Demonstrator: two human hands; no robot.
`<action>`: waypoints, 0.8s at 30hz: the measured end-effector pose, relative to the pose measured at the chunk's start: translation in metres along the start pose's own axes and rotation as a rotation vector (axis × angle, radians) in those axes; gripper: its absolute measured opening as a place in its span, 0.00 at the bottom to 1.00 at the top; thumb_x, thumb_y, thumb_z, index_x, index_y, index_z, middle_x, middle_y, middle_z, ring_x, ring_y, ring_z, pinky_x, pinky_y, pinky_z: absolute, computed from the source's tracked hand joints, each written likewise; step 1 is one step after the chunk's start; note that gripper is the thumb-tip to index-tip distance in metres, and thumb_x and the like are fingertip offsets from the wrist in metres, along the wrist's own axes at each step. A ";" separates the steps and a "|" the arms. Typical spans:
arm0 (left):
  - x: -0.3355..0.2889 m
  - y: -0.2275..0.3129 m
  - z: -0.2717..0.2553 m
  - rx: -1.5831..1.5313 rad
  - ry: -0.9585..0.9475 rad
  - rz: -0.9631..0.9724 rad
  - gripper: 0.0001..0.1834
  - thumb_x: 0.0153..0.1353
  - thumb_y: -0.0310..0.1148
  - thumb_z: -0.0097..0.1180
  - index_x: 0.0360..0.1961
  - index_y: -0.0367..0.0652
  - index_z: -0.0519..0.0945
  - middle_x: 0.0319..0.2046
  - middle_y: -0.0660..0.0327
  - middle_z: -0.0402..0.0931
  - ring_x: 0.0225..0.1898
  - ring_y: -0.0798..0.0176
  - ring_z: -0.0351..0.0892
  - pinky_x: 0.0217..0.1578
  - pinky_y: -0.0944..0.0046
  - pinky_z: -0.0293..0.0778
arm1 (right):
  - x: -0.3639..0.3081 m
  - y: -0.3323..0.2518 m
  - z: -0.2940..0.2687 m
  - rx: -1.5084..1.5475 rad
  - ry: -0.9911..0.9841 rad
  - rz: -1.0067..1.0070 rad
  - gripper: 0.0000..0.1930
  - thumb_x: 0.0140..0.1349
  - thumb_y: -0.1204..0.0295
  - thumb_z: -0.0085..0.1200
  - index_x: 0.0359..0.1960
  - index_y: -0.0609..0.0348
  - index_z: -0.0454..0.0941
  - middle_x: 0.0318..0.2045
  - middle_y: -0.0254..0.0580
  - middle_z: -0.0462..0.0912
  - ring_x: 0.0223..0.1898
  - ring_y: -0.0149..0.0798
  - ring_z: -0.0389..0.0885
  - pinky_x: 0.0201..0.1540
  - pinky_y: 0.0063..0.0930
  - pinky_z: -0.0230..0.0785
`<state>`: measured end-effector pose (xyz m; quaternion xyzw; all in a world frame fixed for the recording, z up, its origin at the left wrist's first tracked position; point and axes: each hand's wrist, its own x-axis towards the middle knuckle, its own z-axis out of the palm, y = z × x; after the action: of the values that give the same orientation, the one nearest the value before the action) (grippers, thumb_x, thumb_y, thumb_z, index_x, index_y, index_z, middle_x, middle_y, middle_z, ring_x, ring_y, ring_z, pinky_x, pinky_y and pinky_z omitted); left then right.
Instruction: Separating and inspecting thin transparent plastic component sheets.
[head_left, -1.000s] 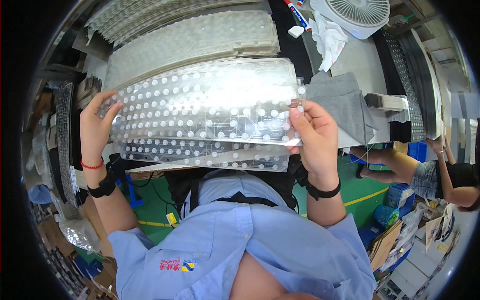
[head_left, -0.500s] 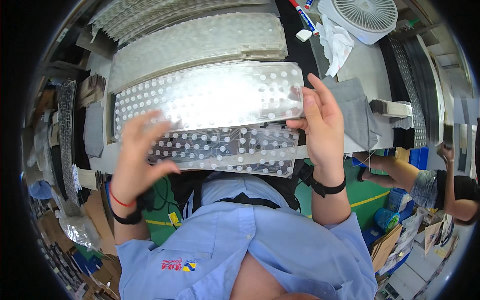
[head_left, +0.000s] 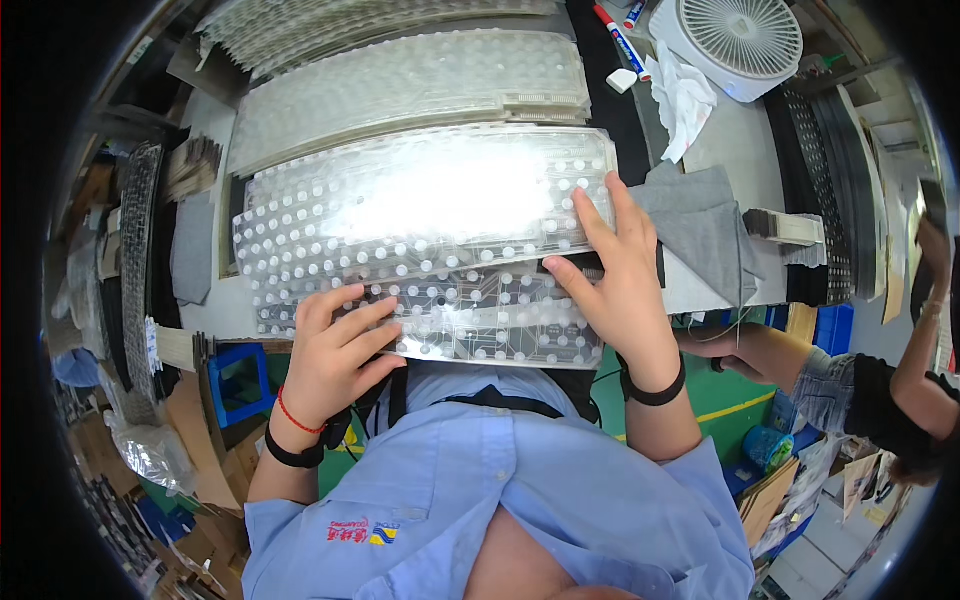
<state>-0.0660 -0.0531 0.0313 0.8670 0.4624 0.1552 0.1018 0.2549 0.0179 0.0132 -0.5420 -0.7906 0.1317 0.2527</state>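
Observation:
A clear keyboard membrane sheet (head_left: pixel 300 225) dotted with white domes lies in front of me, a strong glare across its middle. Partly under its near edge is a second dotted membrane sheet (head_left: pixel 480 345), closest to my body. The fingers of my left hand (head_left: pixel 340 345) are stretched out over the left part of this nearer sheet. At the right end of the upper sheet, my right hand (head_left: pixel 625 290) rests with fingers spread, the fingertips on its surface and the thumb by its near edge. Neither hand is closed round anything.
Behind lies a stack of translucent membrane sheets (head_left: pixel 420 90), with more piled farther back. To the right are a grey cloth (head_left: pixel 695 225), crumpled tissue (head_left: pixel 680 100), a red marker (head_left: pixel 610 28) and a white fan (head_left: pixel 735 40). Another person's arm (head_left: pixel 930 290) shows at far right.
My left hand has come down and right, from above the upper sheet onto the nearer one. My right hand has shifted from the upper sheet's right edge onto its surface.

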 end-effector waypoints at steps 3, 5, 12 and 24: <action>-0.011 -0.005 -0.002 -0.043 0.007 0.021 0.17 0.39 0.36 0.73 0.33 0.46 0.82 0.50 0.65 0.80 0.53 0.52 0.72 0.52 0.52 0.66 | 0.002 -0.004 0.002 -0.006 0.013 0.031 0.32 0.55 0.60 0.65 0.60 0.61 0.72 0.66 0.65 0.59 0.61 0.65 0.62 0.63 0.52 0.57; -0.016 -0.007 -0.005 -0.046 0.011 0.014 0.16 0.39 0.35 0.72 0.31 0.46 0.81 0.48 0.66 0.81 0.51 0.54 0.73 0.51 0.53 0.66 | 0.002 -0.005 0.002 -0.027 0.024 0.027 0.32 0.55 0.61 0.66 0.60 0.61 0.72 0.66 0.64 0.60 0.60 0.64 0.63 0.62 0.51 0.58; -0.037 -0.004 -0.009 -0.066 0.048 0.006 0.12 0.45 0.36 0.70 0.28 0.48 0.80 0.40 0.68 0.81 0.46 0.60 0.76 0.47 0.56 0.67 | 0.002 -0.012 0.013 -0.093 0.104 0.040 0.32 0.54 0.62 0.67 0.60 0.62 0.73 0.65 0.63 0.62 0.58 0.63 0.64 0.60 0.50 0.59; -0.061 -0.021 -0.013 -0.158 0.157 -0.042 0.22 0.47 0.38 0.70 0.43 0.43 0.79 0.54 0.55 0.75 0.55 0.47 0.71 0.56 0.51 0.66 | -0.014 -0.007 -0.011 0.321 0.042 0.208 0.42 0.59 0.66 0.62 0.71 0.64 0.52 0.68 0.65 0.57 0.70 0.57 0.56 0.68 0.45 0.53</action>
<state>-0.1194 -0.0918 0.0260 0.8316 0.4734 0.2564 0.1363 0.2589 0.0019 0.0226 -0.5761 -0.6937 0.2704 0.3373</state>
